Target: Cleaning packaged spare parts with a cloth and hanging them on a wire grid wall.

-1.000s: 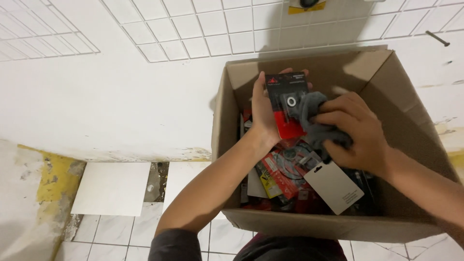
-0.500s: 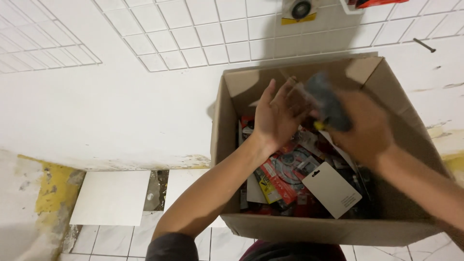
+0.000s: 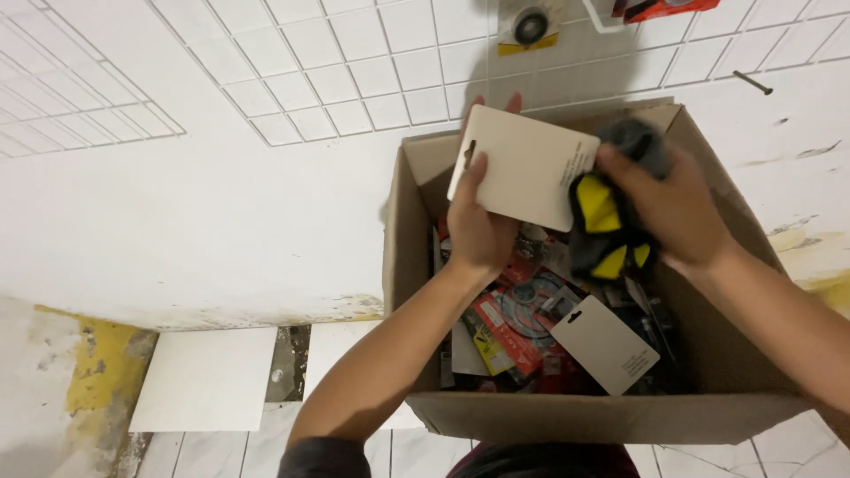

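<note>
both hands [image 3: 478,226] on carded gloves [image 3: 611,226]

One cardboard box [image 3: 567,416], open at the top. Two hands in view: left hand [image 3: 478,232], right hand [image 3: 677,208]. Two white backing cards: one card [image 3: 524,166] up in the hands, one loose card [image 3: 606,343] lying in the box. One grey and yellow glove bundle [image 3: 609,232]; can't tell how many gloves are in it. Red blister packs [image 3: 509,320] in the box, several, overlapping, exact count unreadable. On the wall: one round black disc [image 3: 530,24] on a yellow-edged card, one red package [image 3: 660,7] cut off by the frame edge, one dark screw [image 3: 753,83]. One loose white tile [image 3: 205,379] on the floor.
</note>
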